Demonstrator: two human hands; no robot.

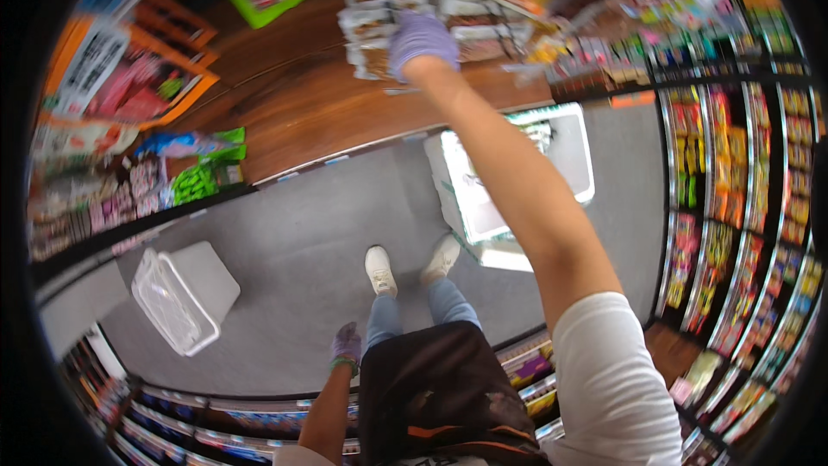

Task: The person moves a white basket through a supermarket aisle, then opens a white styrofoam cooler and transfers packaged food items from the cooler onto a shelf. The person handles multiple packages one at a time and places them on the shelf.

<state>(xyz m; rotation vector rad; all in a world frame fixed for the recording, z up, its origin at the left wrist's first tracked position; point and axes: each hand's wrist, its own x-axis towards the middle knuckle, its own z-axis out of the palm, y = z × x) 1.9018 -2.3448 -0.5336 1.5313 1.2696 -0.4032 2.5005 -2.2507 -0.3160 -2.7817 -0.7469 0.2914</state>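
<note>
My right hand [424,42], in a purple glove, reaches forward onto the row of clear-wrapped food packs [374,32] on the wooden display counter [304,103]. Its fingers are hidden behind the back of the hand and blurred, so whether they grip a pack cannot be told. More wrapped packs [482,42] lie just to its right. My left hand [347,343], also in a purple glove, hangs low beside my left thigh, away from the counter. It looks loosely curled, and no object shows in it.
An open white foam box [585,162] with packs inside stands on the floor near my right foot, on other boxes. A white plastic bin [207,278] stands at left. Shelves of packaged snacks [728,162] line the right side; more shelves [246,421] are behind me. Green snack packs [194,184] sit at left.
</note>
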